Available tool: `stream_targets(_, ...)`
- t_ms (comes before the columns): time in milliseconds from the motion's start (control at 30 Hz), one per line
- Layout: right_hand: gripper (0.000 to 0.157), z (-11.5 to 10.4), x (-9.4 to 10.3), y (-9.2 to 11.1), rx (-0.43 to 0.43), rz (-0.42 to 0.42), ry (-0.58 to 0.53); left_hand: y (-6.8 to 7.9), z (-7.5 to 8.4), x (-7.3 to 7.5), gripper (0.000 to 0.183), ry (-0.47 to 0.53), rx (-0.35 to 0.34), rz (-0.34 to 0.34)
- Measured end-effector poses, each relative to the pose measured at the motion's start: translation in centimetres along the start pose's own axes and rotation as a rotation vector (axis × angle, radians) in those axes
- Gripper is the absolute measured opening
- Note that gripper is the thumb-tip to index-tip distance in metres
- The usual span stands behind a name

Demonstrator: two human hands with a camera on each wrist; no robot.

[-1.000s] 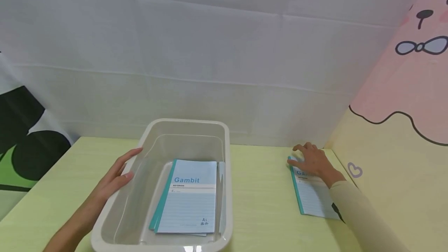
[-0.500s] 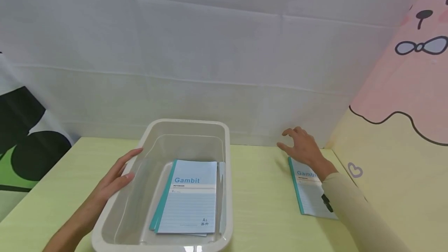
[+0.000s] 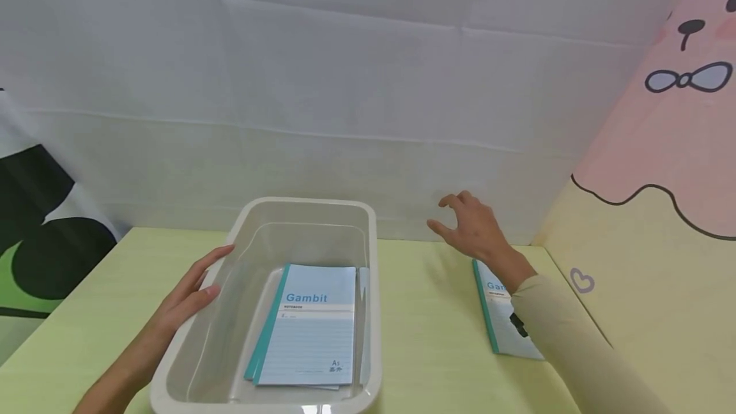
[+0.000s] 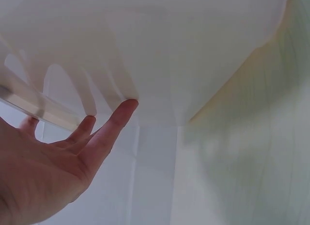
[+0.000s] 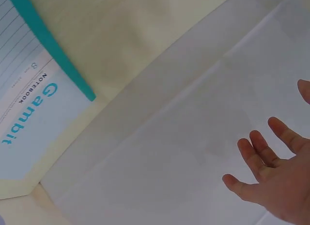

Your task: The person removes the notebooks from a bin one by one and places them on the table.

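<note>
A light grey plastic basin [image 3: 374, 312] stands on the table, with several blue Gambit notebooks [image 3: 316, 331] lying inside it. My left hand [image 3: 178, 305] rests at the basin's left side, thumb and index finger at the rim. In the left wrist view, fairly straight fingers [image 4: 109, 130] touch the outer wall. My right hand [image 3: 474, 225] is in the air right of the basin, fingers spread and holding nothing. Below it, another Gambit notebook [image 3: 500, 324] lies on the table, partly hidden by the right forearm; the right wrist view shows this notebook [image 5: 43, 109] apart from the hand.
The pale green table [image 3: 425, 337] ends at a white cloth backdrop [image 3: 345, 82]. On the right rises a pink and yellow panel [image 3: 650, 260] with cartoon prints. Black and green shapes [image 3: 63, 248] show on the left.
My right hand has moved left and up, away from the notebook on the table, which stays where it was. The left hand, basin and notebooks inside have kept their places.
</note>
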State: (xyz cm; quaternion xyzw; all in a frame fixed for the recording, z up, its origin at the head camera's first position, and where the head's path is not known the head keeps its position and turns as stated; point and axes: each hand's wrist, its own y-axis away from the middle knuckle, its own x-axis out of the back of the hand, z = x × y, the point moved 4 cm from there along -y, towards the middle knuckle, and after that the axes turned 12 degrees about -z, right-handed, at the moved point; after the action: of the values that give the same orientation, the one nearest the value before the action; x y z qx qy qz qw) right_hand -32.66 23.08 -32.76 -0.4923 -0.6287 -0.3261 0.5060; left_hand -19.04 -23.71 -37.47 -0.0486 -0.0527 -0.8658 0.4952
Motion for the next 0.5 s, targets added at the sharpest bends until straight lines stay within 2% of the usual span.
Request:
stream_targets(167,0.058,-2.2,0.5,-0.2,0.019,-0.012,-0.004,-0.1,0.0,-0.1,0.057,-0.008,-0.003,0.009)
stream_targets(500,0.056,-5.9,1.3,-0.7,0.07,-0.008,-0.044,-0.1,0.2,0.0,0.056,-0.002,-0.023,-0.013)
